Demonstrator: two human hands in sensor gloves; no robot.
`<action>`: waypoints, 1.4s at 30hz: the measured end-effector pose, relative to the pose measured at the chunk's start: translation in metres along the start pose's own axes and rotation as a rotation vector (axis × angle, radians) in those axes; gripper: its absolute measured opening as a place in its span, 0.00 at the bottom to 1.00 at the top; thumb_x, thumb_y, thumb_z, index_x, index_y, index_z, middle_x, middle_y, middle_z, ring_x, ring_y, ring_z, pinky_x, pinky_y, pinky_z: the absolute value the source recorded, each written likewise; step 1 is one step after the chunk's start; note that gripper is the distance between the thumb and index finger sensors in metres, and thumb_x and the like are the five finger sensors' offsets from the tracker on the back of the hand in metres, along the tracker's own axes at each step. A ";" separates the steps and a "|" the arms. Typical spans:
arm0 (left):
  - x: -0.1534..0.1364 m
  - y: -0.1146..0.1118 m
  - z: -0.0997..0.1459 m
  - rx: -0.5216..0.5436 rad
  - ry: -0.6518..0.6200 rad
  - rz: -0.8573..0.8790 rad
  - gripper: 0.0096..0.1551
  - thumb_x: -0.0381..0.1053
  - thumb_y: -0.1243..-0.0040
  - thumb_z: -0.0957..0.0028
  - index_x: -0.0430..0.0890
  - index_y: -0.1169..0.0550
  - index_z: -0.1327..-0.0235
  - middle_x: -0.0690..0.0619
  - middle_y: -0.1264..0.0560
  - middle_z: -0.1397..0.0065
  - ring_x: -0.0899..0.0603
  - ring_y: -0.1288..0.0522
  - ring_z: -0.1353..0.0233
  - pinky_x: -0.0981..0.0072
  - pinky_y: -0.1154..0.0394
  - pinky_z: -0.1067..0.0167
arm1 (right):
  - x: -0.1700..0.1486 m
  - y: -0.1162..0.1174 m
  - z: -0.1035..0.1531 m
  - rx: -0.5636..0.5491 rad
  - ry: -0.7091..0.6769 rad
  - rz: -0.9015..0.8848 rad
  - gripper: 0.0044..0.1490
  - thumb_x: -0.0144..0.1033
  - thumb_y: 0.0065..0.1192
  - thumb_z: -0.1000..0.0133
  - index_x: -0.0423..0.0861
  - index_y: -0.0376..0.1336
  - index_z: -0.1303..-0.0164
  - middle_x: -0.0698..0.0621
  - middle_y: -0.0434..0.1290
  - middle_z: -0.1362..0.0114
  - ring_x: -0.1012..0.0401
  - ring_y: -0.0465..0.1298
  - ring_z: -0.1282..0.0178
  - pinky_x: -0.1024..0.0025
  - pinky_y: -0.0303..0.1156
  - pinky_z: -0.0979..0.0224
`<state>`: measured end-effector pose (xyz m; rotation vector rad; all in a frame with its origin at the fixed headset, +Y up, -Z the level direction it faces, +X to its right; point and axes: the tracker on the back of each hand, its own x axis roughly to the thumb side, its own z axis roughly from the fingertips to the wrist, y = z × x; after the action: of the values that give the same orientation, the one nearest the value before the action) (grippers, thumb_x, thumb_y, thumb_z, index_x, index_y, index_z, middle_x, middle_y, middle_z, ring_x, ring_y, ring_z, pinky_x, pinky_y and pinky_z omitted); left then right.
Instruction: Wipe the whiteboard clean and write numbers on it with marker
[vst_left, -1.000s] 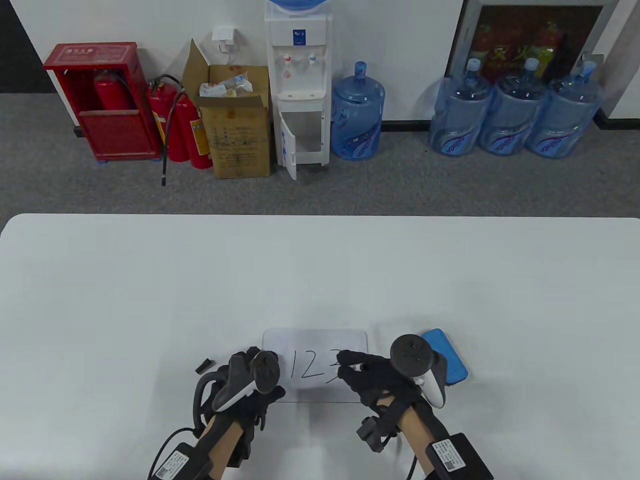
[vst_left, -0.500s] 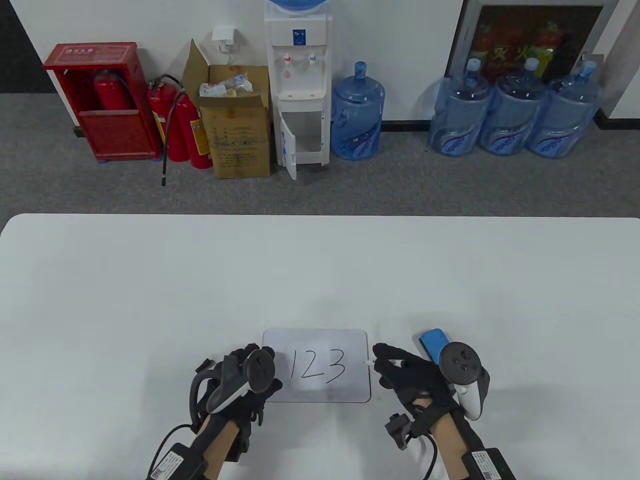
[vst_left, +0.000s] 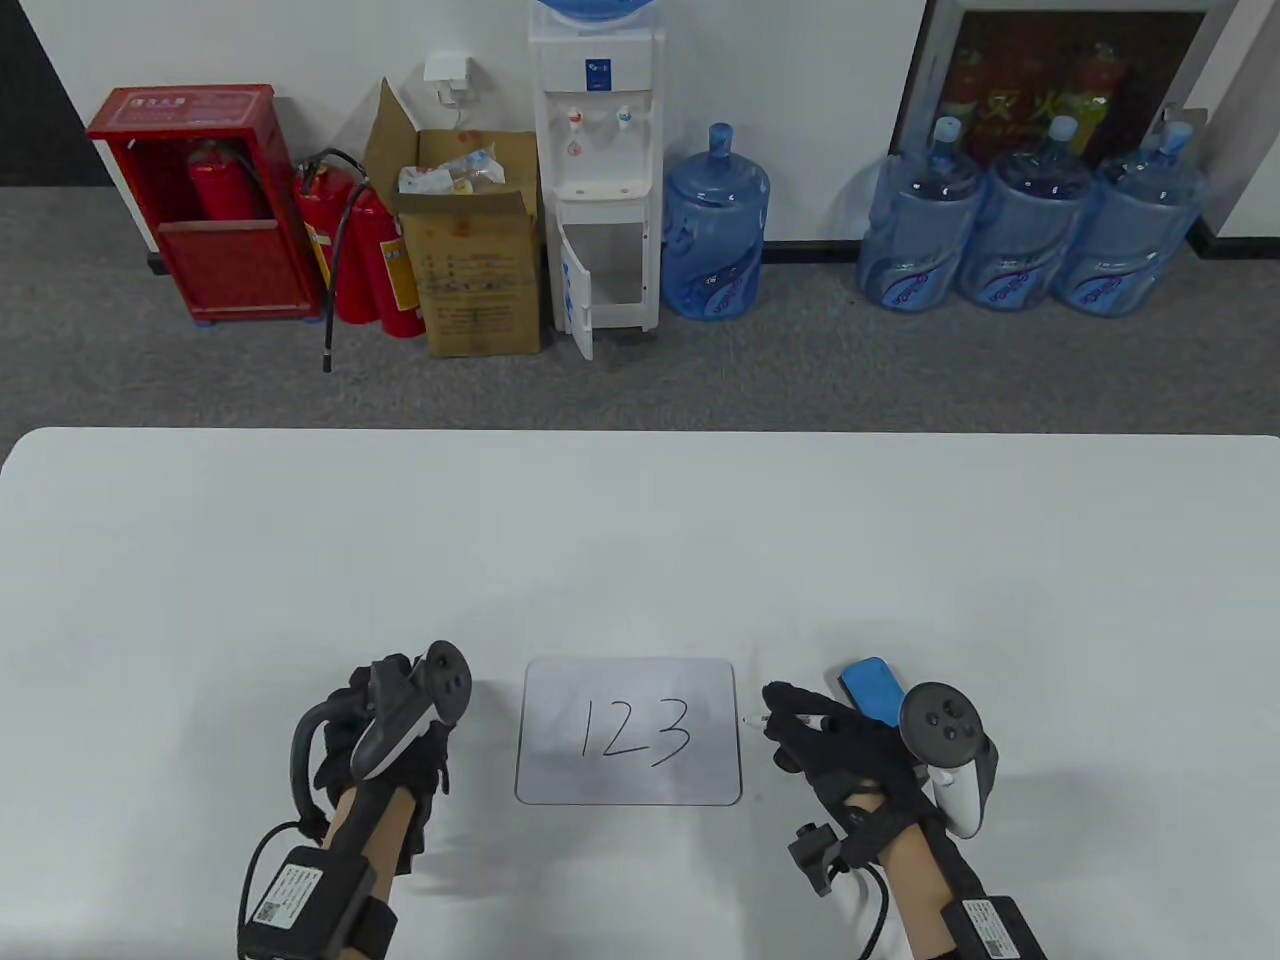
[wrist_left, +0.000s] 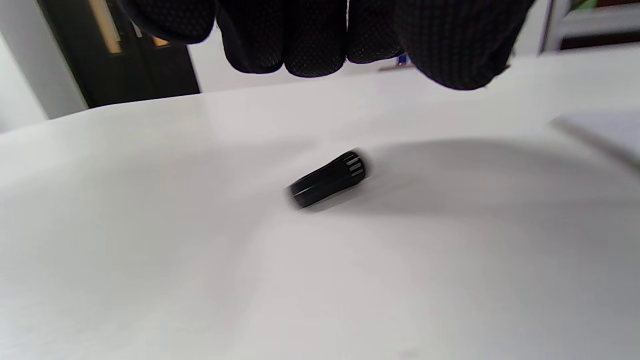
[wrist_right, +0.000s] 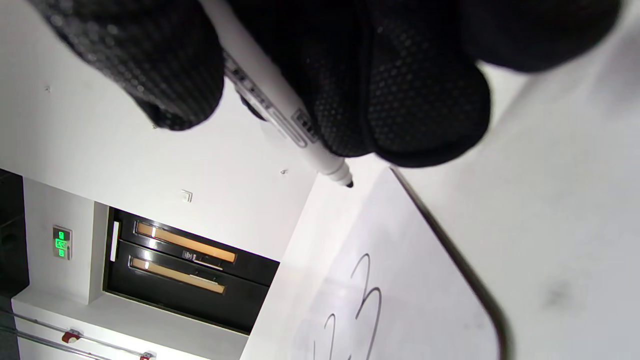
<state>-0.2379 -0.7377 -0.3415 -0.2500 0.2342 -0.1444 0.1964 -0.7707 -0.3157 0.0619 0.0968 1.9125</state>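
The small whiteboard (vst_left: 560, 770) lies flat near the table's front edge with "123" written on it in black. My right hand (vst_left: 790, 725) hovers just off its right edge and pinches the white marker (wrist_right: 280, 107), whose uncapped black tip points at the board's corner (wrist_right: 400, 280). Behind that hand lies the blue eraser (vst_left: 868, 688). My left hand (vst_left: 385, 700) is left of the board, fingers (wrist_left: 310, 45) hanging loosely over the black marker cap (wrist_left: 327, 179) without touching it. The table view hides the cap under the hand.
The white table (vst_left: 640, 540) stretches far beyond the board. On the floor past its far edge stand a water dispenser (vst_left: 598, 170), several blue water bottles (vst_left: 715, 225), a cardboard box (vst_left: 475, 255) and red fire extinguishers (vst_left: 360, 250).
My left hand slid off the board's left edge to above the cap. My right hand lifted the marker from the finished "3" and drew back past the right edge.
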 end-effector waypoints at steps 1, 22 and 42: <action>-0.001 -0.002 -0.003 -0.023 0.013 -0.025 0.37 0.60 0.38 0.50 0.58 0.31 0.24 0.50 0.31 0.18 0.36 0.31 0.24 0.38 0.36 0.28 | -0.001 0.000 0.000 0.001 -0.001 0.002 0.36 0.50 0.69 0.50 0.42 0.71 0.35 0.39 0.76 0.39 0.46 0.81 0.51 0.48 0.72 0.54; -0.002 -0.032 -0.020 -0.073 0.060 -0.073 0.27 0.54 0.45 0.48 0.54 0.28 0.34 0.50 0.26 0.27 0.39 0.26 0.33 0.40 0.34 0.30 | 0.001 0.006 0.000 0.032 -0.016 0.027 0.37 0.50 0.69 0.50 0.42 0.71 0.35 0.39 0.76 0.39 0.47 0.81 0.50 0.48 0.73 0.53; 0.088 0.005 0.063 0.110 -0.529 0.814 0.27 0.51 0.45 0.46 0.59 0.29 0.31 0.54 0.23 0.30 0.41 0.22 0.36 0.40 0.32 0.32 | 0.007 0.041 0.004 0.161 -0.003 -0.446 0.39 0.58 0.63 0.49 0.45 0.70 0.35 0.44 0.78 0.40 0.51 0.82 0.50 0.52 0.74 0.52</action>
<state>-0.1373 -0.7332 -0.3022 -0.0628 -0.2091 0.7089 0.1559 -0.7782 -0.3074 0.1398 0.2416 1.4569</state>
